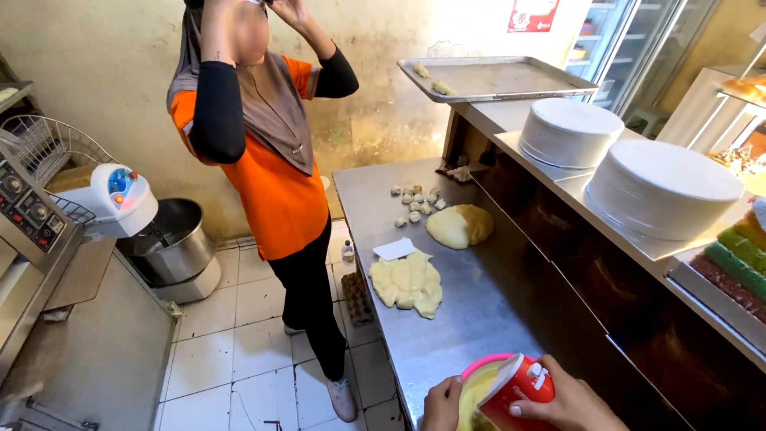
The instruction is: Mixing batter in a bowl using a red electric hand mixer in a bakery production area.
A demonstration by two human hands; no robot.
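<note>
My right hand (568, 403) grasps a red can (519, 391), tilted over the pink bowl (479, 383) at the steel table's (471, 311) near edge; my left hand (443, 403) grips the bowl's rim; flattened dough (407, 283) lies farther up the table; a co-worker in orange (271, 175) stands beside it.

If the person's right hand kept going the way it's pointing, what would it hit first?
The right hand points left, gripping a red container. Going on, it would likely meet the left hand at the pink bowl; depth is unclear.

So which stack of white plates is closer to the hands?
The bigger-looking stack of white plates at the right; the other stack sits farther back, by the metal tray.
</note>
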